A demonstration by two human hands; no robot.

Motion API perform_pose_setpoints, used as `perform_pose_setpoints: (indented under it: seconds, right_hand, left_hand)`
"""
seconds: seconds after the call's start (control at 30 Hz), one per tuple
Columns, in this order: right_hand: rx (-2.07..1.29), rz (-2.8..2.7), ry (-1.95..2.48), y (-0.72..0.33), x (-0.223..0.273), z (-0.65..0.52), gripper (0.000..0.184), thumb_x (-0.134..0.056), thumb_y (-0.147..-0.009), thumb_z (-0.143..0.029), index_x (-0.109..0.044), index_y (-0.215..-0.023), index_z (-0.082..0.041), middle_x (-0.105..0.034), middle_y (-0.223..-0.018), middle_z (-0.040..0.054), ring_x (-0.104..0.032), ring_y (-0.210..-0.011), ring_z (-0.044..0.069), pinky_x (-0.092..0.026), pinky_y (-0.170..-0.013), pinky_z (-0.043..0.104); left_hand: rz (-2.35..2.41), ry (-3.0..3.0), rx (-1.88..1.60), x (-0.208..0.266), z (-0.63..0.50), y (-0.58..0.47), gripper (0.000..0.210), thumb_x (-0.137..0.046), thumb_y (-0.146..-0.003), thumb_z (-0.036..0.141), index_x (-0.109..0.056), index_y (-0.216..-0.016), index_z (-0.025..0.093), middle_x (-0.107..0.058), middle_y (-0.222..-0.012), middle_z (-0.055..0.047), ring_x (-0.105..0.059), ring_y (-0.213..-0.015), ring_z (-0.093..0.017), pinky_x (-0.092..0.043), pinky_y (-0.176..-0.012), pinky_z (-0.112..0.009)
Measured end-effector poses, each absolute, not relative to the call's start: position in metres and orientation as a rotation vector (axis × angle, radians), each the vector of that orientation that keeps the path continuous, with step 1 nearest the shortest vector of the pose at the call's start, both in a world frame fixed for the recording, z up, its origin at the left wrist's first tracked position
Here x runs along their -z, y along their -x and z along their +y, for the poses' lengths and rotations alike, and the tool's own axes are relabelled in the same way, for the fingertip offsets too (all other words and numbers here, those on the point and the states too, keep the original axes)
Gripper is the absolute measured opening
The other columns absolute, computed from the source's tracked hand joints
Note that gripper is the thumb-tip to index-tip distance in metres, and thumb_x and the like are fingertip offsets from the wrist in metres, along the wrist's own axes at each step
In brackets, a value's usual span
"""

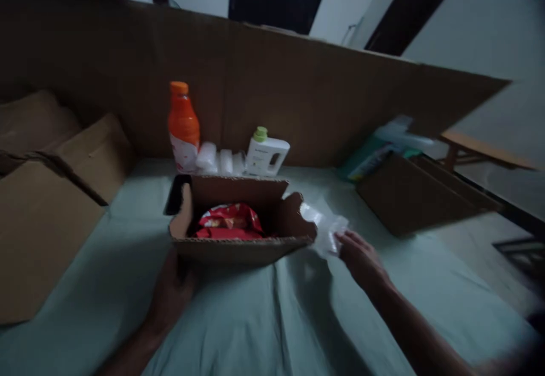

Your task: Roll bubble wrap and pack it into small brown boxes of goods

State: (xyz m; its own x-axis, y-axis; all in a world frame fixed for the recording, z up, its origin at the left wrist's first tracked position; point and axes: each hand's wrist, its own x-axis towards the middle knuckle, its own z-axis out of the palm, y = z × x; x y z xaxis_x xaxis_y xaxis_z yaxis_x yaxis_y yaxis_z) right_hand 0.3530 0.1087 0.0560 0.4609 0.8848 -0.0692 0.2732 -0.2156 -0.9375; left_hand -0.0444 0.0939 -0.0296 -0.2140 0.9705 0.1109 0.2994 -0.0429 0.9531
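An open cardboard box [238, 254] stands on the green cloth in front of me, with a shiny red packet [232, 221] inside it. My left hand [172, 291] grips the box at its lower front left corner; some of its fingers are in shadow or hidden. To the right of the box, my right hand [360, 254] has its fingers closed on a crumpled piece of clear plastic wrap [326, 231]. The wrap reaches up to the box's right side, and whether it touches the box is unclear.
Behind the box stand an orange bottle [184, 126], clear wrapped rolls [208, 157] and a white jug with a green cap [266, 154]. A dark object [174, 197] sits behind its left corner. Cardboard boxes [46, 234] lie left; another box [409, 197] holds bottles at right. A cardboard wall [298, 92] runs behind.
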Motion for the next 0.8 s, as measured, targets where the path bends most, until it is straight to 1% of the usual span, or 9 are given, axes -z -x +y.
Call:
perform_pose_setpoints:
  seconds: [0.07, 0.13, 0.23, 0.4, 0.47, 0.53, 0.6, 0.67, 0.8]
  right_hand:
    - [-1.107, -0.846, 1.743, -0.349, -0.04, 0.059, 0.047, -0.076, -0.065, -0.062, -0.064, -0.085, -0.021, -0.071, -0.072, 0.0068, -0.068, -0.063, 0.023, -0.054, -0.057, 0.035]
    - [-1.393, -0.804, 1.738, -0.346, -0.043, 0.019, 0.048, -0.074, -0.072, -0.06, -0.069, -0.095, -0.019, -0.075, -0.081, 0.0097, -0.071, -0.068, 0.023, -0.054, -0.055, 0.032]
    - [-1.61, -1.069, 1.719, -0.349, -0.066, -0.013, 0.05, -0.069, -0.08, -0.06, -0.073, -0.104, -0.016, -0.076, -0.091, 0.0125, -0.072, -0.073, 0.023, -0.052, -0.053, 0.029]
    - [-1.239, -1.544, 1.611, -0.334, -0.087, 0.026, 0.046, -0.064, -0.087, -0.054, -0.071, -0.116, -0.019, -0.074, -0.112, 0.0137, -0.071, -0.097, 0.028, -0.057, -0.075, 0.037]
    - [-1.067, -1.677, 1.533, -0.316, -0.081, 0.059, 0.051, -0.066, -0.084, -0.051, -0.066, -0.124, -0.019, -0.069, -0.124, 0.0148, -0.067, -0.109, 0.03, -0.057, -0.083, 0.041]
    - [-0.958, -1.797, 1.439, -0.294, -0.069, 0.089, 0.056, -0.067, -0.081, -0.05, -0.061, -0.127, -0.018, -0.066, -0.128, 0.0149, -0.064, -0.112, 0.03, -0.056, -0.085, 0.042]
    - [-0.871, -1.899, 1.38, -0.275, -0.053, 0.108, 0.049, -0.065, -0.081, -0.049, -0.063, -0.119, -0.017, -0.069, -0.121, 0.014, -0.066, -0.104, 0.028, -0.057, -0.082, 0.042]
    - [-0.712, -1.945, 1.403, -0.264, -0.033, 0.11, 0.034, -0.059, -0.084, -0.044, -0.065, -0.105, -0.018, -0.072, -0.106, 0.0124, -0.067, -0.093, 0.026, -0.057, -0.079, 0.041]
    - [-0.439, -1.872, 1.549, -0.272, 0.008, 0.077, 0.023, -0.054, -0.085, -0.04, -0.067, -0.094, -0.024, -0.071, -0.085, 0.0088, -0.066, -0.082, 0.027, -0.057, -0.074, 0.04]
  left_hand:
    - [1.593, -1.369, -1.265, 0.029, 0.093, 0.046, 0.049, -0.065, -0.074, 0.036, -0.06, -0.119, 0.018, -0.07, -0.108, -0.009, -0.066, -0.105, -0.029, -0.052, -0.095, -0.041]
    - [1.594, -1.361, -1.246, 0.028, 0.093, 0.048, 0.052, -0.066, -0.073, 0.037, -0.058, -0.12, 0.019, -0.069, -0.111, -0.009, -0.065, -0.107, -0.029, -0.05, -0.097, -0.04]
    - [1.566, -1.346, -1.242, 0.026, 0.093, 0.049, 0.054, -0.068, -0.072, 0.036, -0.057, -0.122, 0.02, -0.067, -0.114, -0.008, -0.063, -0.111, -0.028, -0.049, -0.098, -0.038]
    - [1.482, -1.341, -1.303, 0.018, 0.093, 0.047, 0.059, -0.069, -0.07, 0.032, -0.054, -0.125, 0.018, -0.066, -0.121, -0.01, -0.06, -0.119, -0.029, -0.046, -0.104, -0.04]
    - [1.446, -1.368, -1.31, 0.014, 0.094, 0.044, 0.062, -0.069, -0.07, 0.031, -0.052, -0.129, 0.017, -0.064, -0.126, -0.011, -0.059, -0.123, -0.029, -0.044, -0.107, -0.041]
    - [1.426, -1.394, -1.285, 0.01, 0.095, 0.042, 0.064, -0.068, -0.072, 0.03, -0.05, -0.132, 0.017, -0.063, -0.129, -0.013, -0.058, -0.125, -0.029, -0.044, -0.109, -0.043]
    - [1.437, -1.409, -1.257, 0.008, 0.094, 0.043, 0.064, -0.067, -0.073, 0.031, -0.051, -0.132, 0.016, -0.064, -0.129, -0.013, -0.059, -0.125, -0.03, -0.043, -0.11, -0.045]
    - [1.469, -1.42, -1.231, 0.011, 0.088, 0.047, 0.061, -0.068, -0.072, 0.032, -0.055, -0.129, 0.017, -0.065, -0.127, -0.014, -0.059, -0.124, -0.031, -0.043, -0.11, -0.047]
    - [1.477, -1.416, -1.092, 0.031, 0.051, 0.061, 0.04, -0.071, -0.069, 0.035, -0.071, -0.106, 0.019, -0.075, -0.105, -0.011, -0.067, -0.108, -0.034, -0.055, -0.097, -0.045]
